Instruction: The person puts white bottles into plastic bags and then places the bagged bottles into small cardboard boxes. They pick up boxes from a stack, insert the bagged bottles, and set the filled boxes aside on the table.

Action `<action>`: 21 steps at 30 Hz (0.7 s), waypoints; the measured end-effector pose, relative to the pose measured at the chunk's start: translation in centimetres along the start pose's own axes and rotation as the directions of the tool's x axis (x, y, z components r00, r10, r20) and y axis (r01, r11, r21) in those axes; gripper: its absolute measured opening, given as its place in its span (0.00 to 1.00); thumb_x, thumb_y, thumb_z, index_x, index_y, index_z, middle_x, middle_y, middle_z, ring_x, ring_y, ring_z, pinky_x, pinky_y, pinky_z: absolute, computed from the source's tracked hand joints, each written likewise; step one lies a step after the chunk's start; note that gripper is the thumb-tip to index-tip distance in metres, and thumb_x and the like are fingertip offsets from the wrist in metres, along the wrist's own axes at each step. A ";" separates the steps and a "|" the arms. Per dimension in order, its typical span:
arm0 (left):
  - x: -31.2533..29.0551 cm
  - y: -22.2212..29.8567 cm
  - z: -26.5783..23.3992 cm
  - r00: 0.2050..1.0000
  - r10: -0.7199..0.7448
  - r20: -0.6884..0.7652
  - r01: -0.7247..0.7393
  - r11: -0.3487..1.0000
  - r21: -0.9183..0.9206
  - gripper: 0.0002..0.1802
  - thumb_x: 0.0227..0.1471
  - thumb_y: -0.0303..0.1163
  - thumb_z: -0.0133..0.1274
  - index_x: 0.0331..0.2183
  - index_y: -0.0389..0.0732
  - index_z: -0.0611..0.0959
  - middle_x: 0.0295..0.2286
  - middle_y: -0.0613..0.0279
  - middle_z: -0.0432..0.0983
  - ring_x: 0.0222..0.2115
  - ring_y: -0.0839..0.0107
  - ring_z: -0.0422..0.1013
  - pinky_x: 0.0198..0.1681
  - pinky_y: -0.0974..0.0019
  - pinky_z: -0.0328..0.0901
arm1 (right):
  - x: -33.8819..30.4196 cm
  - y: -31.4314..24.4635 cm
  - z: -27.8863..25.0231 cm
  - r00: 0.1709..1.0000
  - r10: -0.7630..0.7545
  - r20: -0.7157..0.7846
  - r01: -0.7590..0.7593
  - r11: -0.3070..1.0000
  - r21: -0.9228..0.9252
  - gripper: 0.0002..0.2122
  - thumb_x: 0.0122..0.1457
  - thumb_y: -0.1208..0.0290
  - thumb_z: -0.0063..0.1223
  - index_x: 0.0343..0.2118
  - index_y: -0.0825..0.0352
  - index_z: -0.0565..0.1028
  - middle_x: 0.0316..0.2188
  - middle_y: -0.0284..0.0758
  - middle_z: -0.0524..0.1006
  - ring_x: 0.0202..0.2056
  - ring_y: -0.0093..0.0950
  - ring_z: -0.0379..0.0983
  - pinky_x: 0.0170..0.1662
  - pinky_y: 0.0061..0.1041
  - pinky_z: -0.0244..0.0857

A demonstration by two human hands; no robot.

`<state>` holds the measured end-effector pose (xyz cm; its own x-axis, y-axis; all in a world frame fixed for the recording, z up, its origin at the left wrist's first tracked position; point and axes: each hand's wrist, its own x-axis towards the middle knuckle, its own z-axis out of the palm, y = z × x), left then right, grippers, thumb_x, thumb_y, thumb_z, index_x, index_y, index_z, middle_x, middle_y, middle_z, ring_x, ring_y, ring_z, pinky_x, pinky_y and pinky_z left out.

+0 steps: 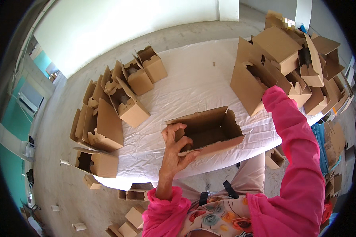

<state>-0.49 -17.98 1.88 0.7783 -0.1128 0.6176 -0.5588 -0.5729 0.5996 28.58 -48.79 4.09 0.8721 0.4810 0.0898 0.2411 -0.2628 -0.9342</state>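
An open cardboard box (219, 146) stands near the front edge of the white-covered table, its top flaps up and bare brown cardboard showing inside. My left hand (176, 144) grips its left end, fingers bent over the rim and thumb along the near wall. My right arm, in a pink sleeve (292, 126), stretches to the boxes at the right. The right hand itself is hidden at a tall open cardboard box (245, 85), so its fingers and anything in them cannot be seen.
Open cardboard boxes (106, 122) line the table's left side; some hold pale objects. A jumbled pile of boxes (277, 43) fills the right end. A white cloth (194, 75) covers the table. Smaller boxes (134, 217) lie on the floor below, near the left front edge.
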 end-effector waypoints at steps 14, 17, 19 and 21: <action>-0.5 -0.4 0.6 0.996 -0.033 -0.082 0.033 0.999 -0.006 0.19 0.36 0.46 0.63 0.23 0.40 0.79 0.47 0.53 0.62 0.47 0.52 0.53 0.52 0.53 0.49 | -2.8 -2.3 -3.8 0.917 0.383 0.108 -0.229 0.730 -0.644 0.17 0.54 0.70 0.52 0.46 0.71 0.70 0.40 0.37 0.75 0.40 0.24 0.70 0.43 0.24 0.64; -0.7 -0.4 0.7 0.995 -0.037 -0.090 0.038 0.999 0.001 0.20 0.36 0.47 0.63 0.23 0.39 0.80 0.47 0.53 0.63 0.47 0.52 0.53 0.52 0.53 0.49 | -3.8 -3.2 -4.7 0.907 0.405 0.111 -0.248 0.730 -0.637 0.17 0.53 0.70 0.52 0.46 0.71 0.70 0.40 0.37 0.75 0.40 0.24 0.70 0.43 0.24 0.64; -0.8 -0.5 0.9 0.995 -0.039 -0.096 0.040 0.999 0.004 0.20 0.36 0.47 0.63 0.23 0.39 0.80 0.47 0.54 0.63 0.48 0.52 0.53 0.52 0.53 0.49 | -4.4 -3.8 -5.4 0.910 0.401 0.102 -0.261 0.747 -0.611 0.17 0.53 0.70 0.52 0.46 0.71 0.70 0.40 0.37 0.75 0.40 0.24 0.70 0.43 0.24 0.64; -0.8 -0.5 1.0 0.993 -0.050 -0.104 0.051 0.999 0.000 0.20 0.36 0.46 0.63 0.23 0.39 0.80 0.47 0.54 0.63 0.48 0.52 0.53 0.52 0.53 0.48 | -4.8 -4.4 -6.1 0.916 0.390 0.100 -0.266 0.772 -0.577 0.18 0.52 0.71 0.53 0.46 0.71 0.70 0.40 0.36 0.75 0.40 0.24 0.70 0.43 0.25 0.64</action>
<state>-0.56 -18.40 0.63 0.7715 0.0015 0.6362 -0.5187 -0.5776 0.6303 25.91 -55.02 9.85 0.8499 0.4215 -0.3163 0.2001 -0.8133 -0.5463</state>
